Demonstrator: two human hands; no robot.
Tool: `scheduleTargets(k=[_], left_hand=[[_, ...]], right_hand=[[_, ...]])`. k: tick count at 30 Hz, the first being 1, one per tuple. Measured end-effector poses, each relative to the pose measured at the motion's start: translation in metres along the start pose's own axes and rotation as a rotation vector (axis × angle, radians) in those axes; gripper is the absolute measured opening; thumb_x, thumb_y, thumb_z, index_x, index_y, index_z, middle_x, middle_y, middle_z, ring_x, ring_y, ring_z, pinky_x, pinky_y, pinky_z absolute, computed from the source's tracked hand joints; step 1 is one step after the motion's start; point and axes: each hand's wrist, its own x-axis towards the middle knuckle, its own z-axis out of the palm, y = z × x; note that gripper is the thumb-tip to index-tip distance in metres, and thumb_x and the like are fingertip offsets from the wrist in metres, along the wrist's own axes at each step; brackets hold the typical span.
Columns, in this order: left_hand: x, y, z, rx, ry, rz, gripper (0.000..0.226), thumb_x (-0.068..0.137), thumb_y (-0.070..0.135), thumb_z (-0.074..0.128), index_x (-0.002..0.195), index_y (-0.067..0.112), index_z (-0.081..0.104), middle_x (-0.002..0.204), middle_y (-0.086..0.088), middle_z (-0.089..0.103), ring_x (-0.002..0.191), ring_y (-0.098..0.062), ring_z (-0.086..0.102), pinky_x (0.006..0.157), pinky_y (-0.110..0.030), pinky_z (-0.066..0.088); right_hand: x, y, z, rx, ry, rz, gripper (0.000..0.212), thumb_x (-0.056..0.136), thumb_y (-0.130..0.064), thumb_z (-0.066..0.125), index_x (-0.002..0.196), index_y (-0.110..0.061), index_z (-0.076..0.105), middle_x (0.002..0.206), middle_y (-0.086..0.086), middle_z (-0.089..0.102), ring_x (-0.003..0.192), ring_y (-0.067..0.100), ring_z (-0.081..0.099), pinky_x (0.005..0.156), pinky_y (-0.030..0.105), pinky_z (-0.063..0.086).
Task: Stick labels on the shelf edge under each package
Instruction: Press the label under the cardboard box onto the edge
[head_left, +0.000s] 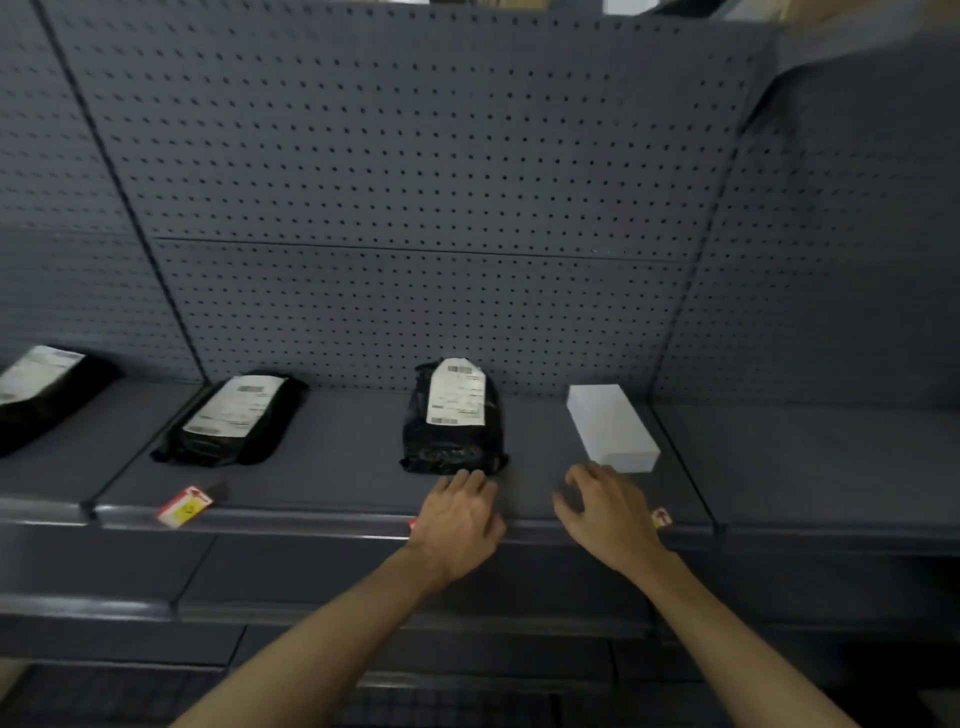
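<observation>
our left hand (460, 525) lies flat on the grey shelf edge (311, 522), covering a red label (413, 523) below the black plastic package (453, 418). our right hand (608, 512), open and empty, hovers nearest the white box (610, 427).

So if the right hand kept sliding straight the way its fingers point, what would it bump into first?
Most likely the white box. The right hand points at the box's near end, fingertips just short of it, with nothing visible between. Depth is hard to judge from one view.
</observation>
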Motion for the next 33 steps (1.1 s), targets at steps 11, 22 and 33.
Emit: scheduleTargets(k=[11, 22, 33], left_hand=[[-0.144, -0.236, -0.108, 0.062, 0.082, -0.339, 0.037, 0.088, 0.042, 0.048, 0.108, 0.013, 0.058, 0.108, -0.008, 0.066, 0.105, -0.027, 0.056, 0.086, -0.04, 0.047], [-0.331, -0.452, -0.184, 0.169, 0.122, -0.563, 0.038, 0.086, 0.048, 0.049, 0.103, 0.017, 0.06, 0.104, -0.006, 0.067, 0.104, -0.027, 0.059, 0.083, -0.038, 0.048], [-0.408, -0.579, -0.203, 0.198, 0.128, -0.684, 0.037, 0.086, 0.047, 0.045, 0.1, 0.017, 0.061, 0.101, -0.003, 0.068, 0.101, -0.024, 0.06, 0.08, -0.037, 0.049]], right_hand=[[0.078, -0.253, 0.034, 0.082, 0.031, -0.23, 0.032, 0.088, -0.049, 0.052, 0.086, -0.017, 0.057, 0.084, 0.002, 0.06, 0.078, 0.022, 0.058, 0.063, 0.033, 0.044], [0.104, -0.568, 0.086, 0.214, 0.012, -0.42, 0.035, 0.088, -0.053, 0.045, 0.088, -0.019, 0.054, 0.086, 0.002, 0.06, 0.079, 0.023, 0.059, 0.059, 0.032, 0.042], [0.144, -0.751, 0.127, 0.266, -0.044, -0.527, 0.035, 0.089, -0.049, 0.049, 0.089, -0.015, 0.058, 0.09, 0.007, 0.061, 0.084, 0.027, 0.058, 0.069, 0.039, 0.045]])
